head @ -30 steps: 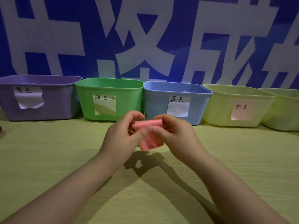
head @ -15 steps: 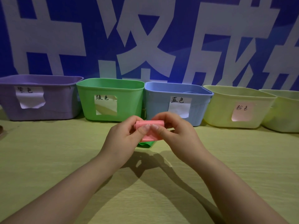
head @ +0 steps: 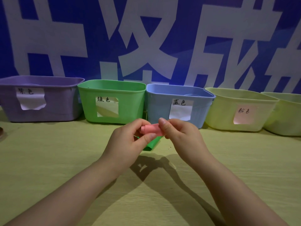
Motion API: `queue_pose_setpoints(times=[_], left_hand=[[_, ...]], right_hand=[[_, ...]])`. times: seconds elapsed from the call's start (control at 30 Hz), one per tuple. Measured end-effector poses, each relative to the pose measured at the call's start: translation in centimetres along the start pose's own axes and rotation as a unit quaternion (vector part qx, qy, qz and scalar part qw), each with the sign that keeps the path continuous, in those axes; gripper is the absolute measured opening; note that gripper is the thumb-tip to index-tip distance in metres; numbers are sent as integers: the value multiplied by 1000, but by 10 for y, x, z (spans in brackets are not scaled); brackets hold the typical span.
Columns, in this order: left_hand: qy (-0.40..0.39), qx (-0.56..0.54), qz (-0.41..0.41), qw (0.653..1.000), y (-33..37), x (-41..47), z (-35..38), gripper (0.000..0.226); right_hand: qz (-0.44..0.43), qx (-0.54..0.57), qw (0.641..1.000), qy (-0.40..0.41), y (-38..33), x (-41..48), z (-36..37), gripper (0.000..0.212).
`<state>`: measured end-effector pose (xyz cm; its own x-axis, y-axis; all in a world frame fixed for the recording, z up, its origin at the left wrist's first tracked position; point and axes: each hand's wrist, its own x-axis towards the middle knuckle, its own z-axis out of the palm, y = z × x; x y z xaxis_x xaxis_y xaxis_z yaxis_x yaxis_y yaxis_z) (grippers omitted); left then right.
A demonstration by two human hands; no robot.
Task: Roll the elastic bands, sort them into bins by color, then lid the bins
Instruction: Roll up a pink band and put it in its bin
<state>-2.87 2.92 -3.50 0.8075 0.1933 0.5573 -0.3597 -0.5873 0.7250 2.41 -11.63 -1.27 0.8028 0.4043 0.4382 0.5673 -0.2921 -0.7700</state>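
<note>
Head cam view: both hands are up in the middle of the shot, just above the table (head: 65,160), working one pink elastic band (head: 151,129). It's rolled into a short tube lying sideways. The left hand (head: 128,141) pinches the left end between thumb and curled fingers, and the right hand (head: 180,136) pinches the right end the same way, so both are clamped on it and it's off the table.

Right underneath, partly hidden by the left hand, a green band (head: 152,144) lies flat on the table.

Along the back there's a row of open bins, each with a handwritten paper label. From the left: a purple bin (head: 61,108), a green bin (head: 130,106), a blue bin (head: 158,108), then a pale yellow bin (head: 221,111) whose label looks pinkish. The green and blue ones touch. The pink roll sits in front of the gap between them, well apart from the yellow one. Another pale yellow bin (head: 288,118) is cut off at the right edge.

Behind everything is a blue banner (head: 97,30) with big white characters.
</note>
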Motion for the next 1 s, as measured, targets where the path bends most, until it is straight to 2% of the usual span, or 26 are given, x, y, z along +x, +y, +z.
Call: queue_pose_setpoints(times=[0.07, 0.17, 0.37, 0.47, 0.57, 0.67, 0.73, 0.9, 1.0], left_hand=[[7, -5, 2, 1000, 0, 1, -1, 14], [18, -23, -2, 1000, -1, 1, -3, 31], [33, -24, -12, 999, 2, -1, 4, 30], [49, 1, 6, 999, 14, 2, 9, 13], [65, 23, 47, 997, 33, 14, 12, 26], [67, 48, 123, 989, 54, 34, 18, 14], [59, 53, 151, 985, 64, 49, 31, 18], [44, 49, 204, 977, 89, 92, 97, 12], [12, 59, 200, 978, 99, 118, 143, 16]], right_hand=[[0, 32, 999, -1, 0, 0, 1, 13], [-14, 48, 999, -17, 1, 0, 2, 18], [-20, 55, 998, -19, -2, 1, -2, 13], [-17, 75, 997, 1, 0, 2, -9, 10], [-8, 93, 995, 30, -1, 3, -20, 7], [-4, 117, 991, 70, -4, 7, -39, 9], [-3, 113, 990, 88, -2, 12, -60, 13], [14, 52, 990, 133, 24, 29, -132, 11], [33, 20, 986, 163, 52, 42, -170, 9]])
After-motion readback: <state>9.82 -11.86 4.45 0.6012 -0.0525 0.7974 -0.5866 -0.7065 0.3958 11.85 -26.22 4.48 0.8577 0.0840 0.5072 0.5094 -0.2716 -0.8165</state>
